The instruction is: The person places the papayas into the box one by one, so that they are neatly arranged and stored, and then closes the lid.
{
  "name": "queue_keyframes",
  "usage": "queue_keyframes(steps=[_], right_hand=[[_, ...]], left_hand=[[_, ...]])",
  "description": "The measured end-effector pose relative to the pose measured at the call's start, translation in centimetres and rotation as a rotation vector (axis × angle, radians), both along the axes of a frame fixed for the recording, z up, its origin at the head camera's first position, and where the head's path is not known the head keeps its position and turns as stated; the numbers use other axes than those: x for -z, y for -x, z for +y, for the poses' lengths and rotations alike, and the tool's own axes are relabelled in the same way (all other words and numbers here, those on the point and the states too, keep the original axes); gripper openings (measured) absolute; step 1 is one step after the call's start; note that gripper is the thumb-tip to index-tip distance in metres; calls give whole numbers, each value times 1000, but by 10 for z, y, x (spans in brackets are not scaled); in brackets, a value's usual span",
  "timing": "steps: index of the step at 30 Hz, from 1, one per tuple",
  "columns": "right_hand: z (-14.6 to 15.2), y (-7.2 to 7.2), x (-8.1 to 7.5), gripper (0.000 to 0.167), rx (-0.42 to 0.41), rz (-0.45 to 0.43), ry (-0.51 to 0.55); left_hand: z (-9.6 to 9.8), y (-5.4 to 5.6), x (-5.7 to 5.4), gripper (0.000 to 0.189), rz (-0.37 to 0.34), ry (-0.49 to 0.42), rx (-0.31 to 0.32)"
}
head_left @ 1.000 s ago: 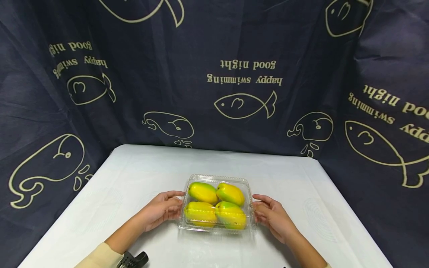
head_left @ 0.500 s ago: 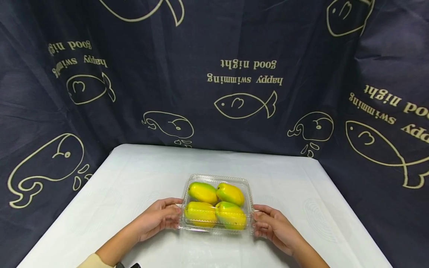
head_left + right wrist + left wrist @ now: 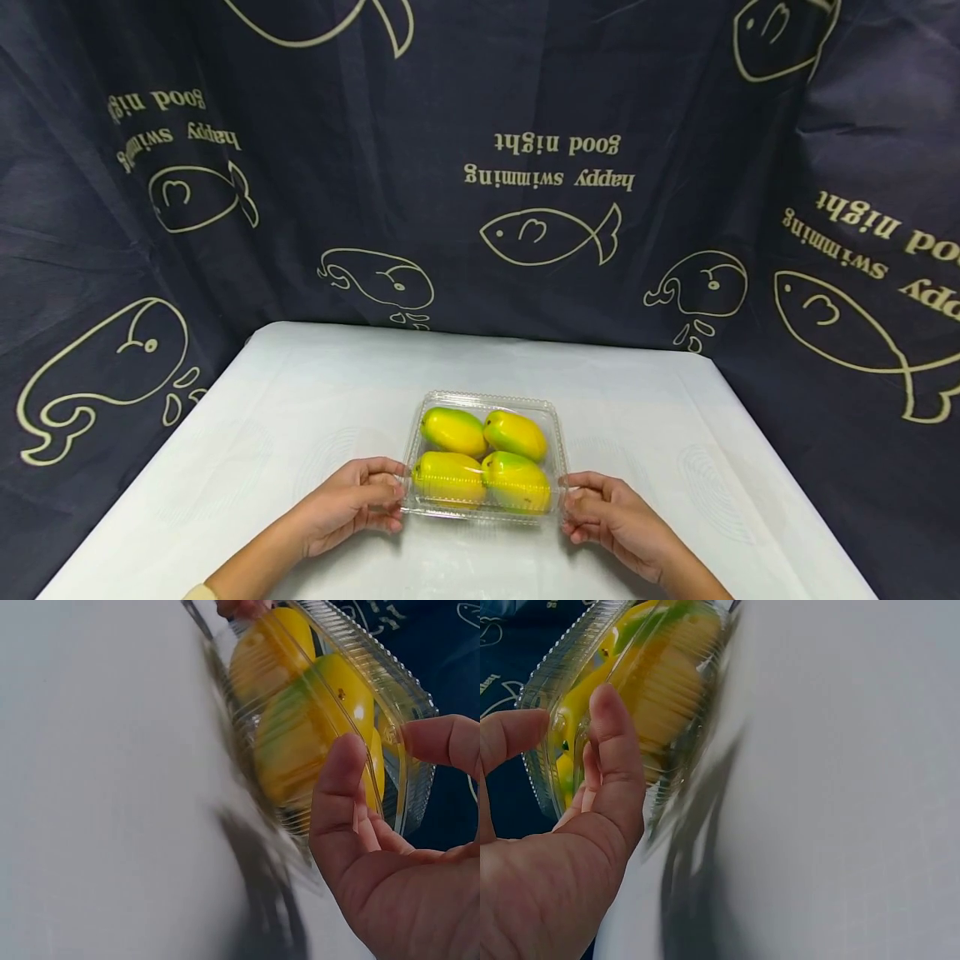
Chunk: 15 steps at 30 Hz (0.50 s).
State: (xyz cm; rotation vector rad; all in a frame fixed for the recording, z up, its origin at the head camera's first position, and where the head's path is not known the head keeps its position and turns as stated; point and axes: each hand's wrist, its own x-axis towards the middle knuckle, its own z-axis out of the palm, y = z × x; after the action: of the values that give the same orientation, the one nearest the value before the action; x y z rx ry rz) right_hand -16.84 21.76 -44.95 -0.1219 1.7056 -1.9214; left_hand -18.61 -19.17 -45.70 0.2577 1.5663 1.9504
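A clear plastic clamshell box (image 3: 517, 399) sits on the white table with its lid down. Several yellow-green mangoes (image 3: 453, 431) lie inside it, in two rows. At the box's left side, toward the near corner, my left hand (image 3: 341, 507) pinches the rim with forefinger and thumb. My right hand (image 3: 622, 525) does the same on the opposite side. In the left wrist view, the left thumb (image 3: 613, 724) stands beside the box wall and the forefinger meets the lid edge. The right forefinger (image 3: 442, 740) touches the lid edge in the right wrist view.
A white cloth covers the table (image 3: 337, 367). Dark blue curtains (image 3: 420, 125) with pale fish and whale drawings hang behind it and along both sides. Shadows of the hands fall on the cloth in both wrist views.
Both hands have slid along the box's sides toward the near edge, and their fingers have drawn in on the rim. The box and mangoes have stayed in place.
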Motion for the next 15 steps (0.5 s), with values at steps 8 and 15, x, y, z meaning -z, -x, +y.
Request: queue_keyframes(steps=[8, 15], right_hand=[[0, -3, 4, 42, 9, -3, 11], [1, -5, 8, 13, -26, -16, 63]], left_hand=[[1, 0, 3, 31, 4, -5, -8], [2, -1, 4, 15, 5, 0, 6]])
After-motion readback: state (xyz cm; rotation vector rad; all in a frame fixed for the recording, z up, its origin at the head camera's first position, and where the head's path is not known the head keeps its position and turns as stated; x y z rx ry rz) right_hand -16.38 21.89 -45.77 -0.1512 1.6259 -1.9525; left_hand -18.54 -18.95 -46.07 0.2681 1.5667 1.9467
